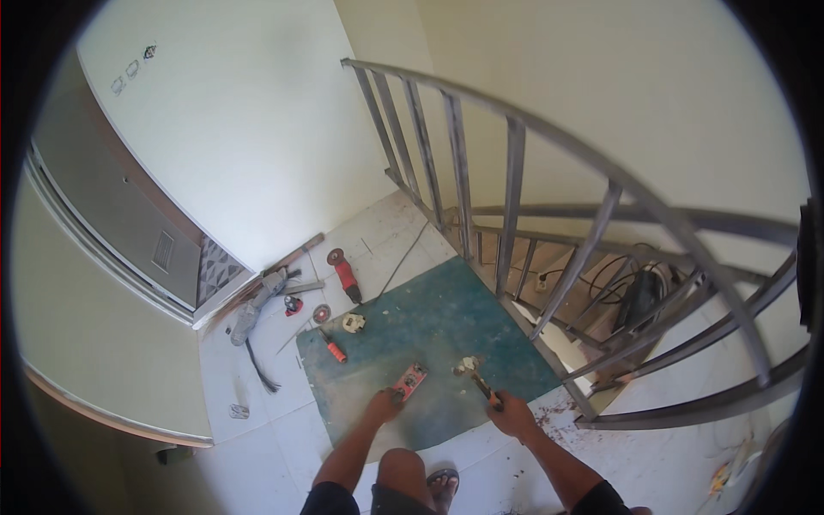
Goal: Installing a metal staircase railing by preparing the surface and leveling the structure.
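My left hand (386, 407) is closed round the near end of a red, flat oblong piece (414, 378) with dark and pale spots on its face; its exact kind is unclear. In my right hand (513, 416) is a slim hand tool (486, 391) with an orange and black handle, pointing away from me. Close to its far end, a few small whitish pieces (466, 365) lie on the green mat (446, 300). Both hands are over the near part of this mat. To the left lies a red-handled screwdriver (336, 350), beside a round whitish item (354, 323).
Beyond the mat's left corner lie a red angle grinder (347, 279), a loose disc (322, 313) and a grey bundle (249, 316) with dark strands. A metal stair railing (512, 189) curves along the right, above descending steps. Brown debris (558, 418) litters the white tiles.
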A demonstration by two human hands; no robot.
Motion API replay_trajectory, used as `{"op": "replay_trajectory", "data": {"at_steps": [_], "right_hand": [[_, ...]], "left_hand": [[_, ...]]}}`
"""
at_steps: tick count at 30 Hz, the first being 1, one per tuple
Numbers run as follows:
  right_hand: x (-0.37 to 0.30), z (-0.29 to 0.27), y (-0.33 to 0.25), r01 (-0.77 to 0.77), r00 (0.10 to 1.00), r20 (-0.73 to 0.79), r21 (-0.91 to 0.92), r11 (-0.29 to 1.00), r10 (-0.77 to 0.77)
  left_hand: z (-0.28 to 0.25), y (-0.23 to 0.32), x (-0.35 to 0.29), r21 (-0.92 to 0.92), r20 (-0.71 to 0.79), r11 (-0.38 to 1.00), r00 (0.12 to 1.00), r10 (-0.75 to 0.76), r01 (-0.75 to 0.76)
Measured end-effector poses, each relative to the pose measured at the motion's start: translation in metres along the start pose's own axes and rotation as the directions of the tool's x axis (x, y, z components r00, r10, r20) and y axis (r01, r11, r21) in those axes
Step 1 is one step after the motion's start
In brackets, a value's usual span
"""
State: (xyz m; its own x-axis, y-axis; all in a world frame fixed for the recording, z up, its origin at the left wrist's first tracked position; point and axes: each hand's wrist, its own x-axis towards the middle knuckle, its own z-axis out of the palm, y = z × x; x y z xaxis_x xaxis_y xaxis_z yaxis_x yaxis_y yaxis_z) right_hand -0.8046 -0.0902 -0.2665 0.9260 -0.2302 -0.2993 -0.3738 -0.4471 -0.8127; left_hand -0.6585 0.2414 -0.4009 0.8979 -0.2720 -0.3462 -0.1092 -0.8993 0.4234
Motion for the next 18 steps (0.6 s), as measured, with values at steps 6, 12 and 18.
{"op": "replay_trajectory", "data": {"at_steps": [6, 12, 18], "right_hand": [[-0.09, -0.111, -0.165, -0.117, 0.992, 0.035, -0.068, 0.991, 0.119], [-0.13, -0.185, -0.311, -0.445, 0.892, 0.048, 0.265, 0.855, 0.45], [-0.102, -0.246, -0.382, -0.295, 0.89, -0.318, 0.142, 0.945, 0.326]], "left_hand": [[-0.1, 0.19, -0.079, -0.502, 0.071, 0.857, 0.981, 0.178, -0.119], [-0.145, 0.268, -0.152, -0.735, 0.108, 0.672, 0.994, -0.009, 0.086], [-0.221, 0.268, -0.117, -0.738, 0.252, 0.632, 0.966, -0.064, 0.234]]}}
